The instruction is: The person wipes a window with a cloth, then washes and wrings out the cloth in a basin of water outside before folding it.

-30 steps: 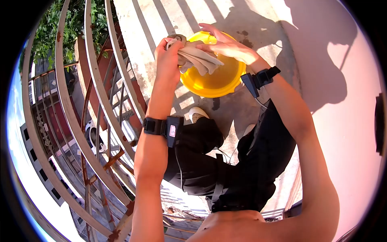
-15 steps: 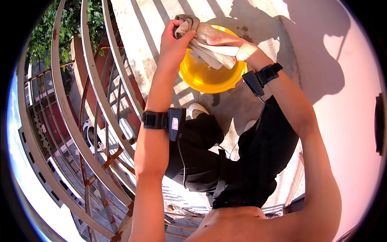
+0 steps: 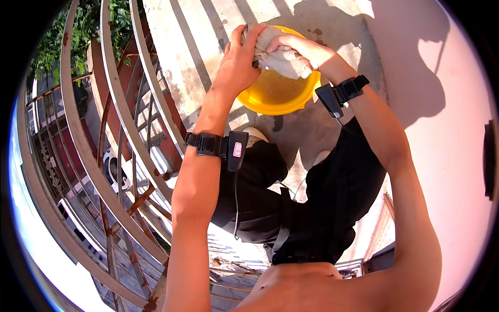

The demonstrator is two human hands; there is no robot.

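A bunched beige and white cloth (image 3: 286, 61) is held between both hands above a yellow basin (image 3: 283, 107). My left hand (image 3: 244, 56) wraps round the cloth's left end, fingers curled over its top. Gripping the right end is my right hand (image 3: 306, 51), its thumb pressed along the cloth. Murky water (image 3: 280, 86) shows in the basin below. The cloth hides the basin's upper left part.
Metal railing bars (image 3: 117, 104) curve along the left side, with green leaves beyond. A pink wall (image 3: 436, 171) rises on the right. The basin stands on a concrete floor (image 3: 187, 57) near my feet. Each wrist wears a black strapped device (image 3: 236, 151) with a cable.
My left hand has turned, its fingers now lying over the top of the cloth. The cloth has gone from a loose, hanging fold to a more compact bundle.
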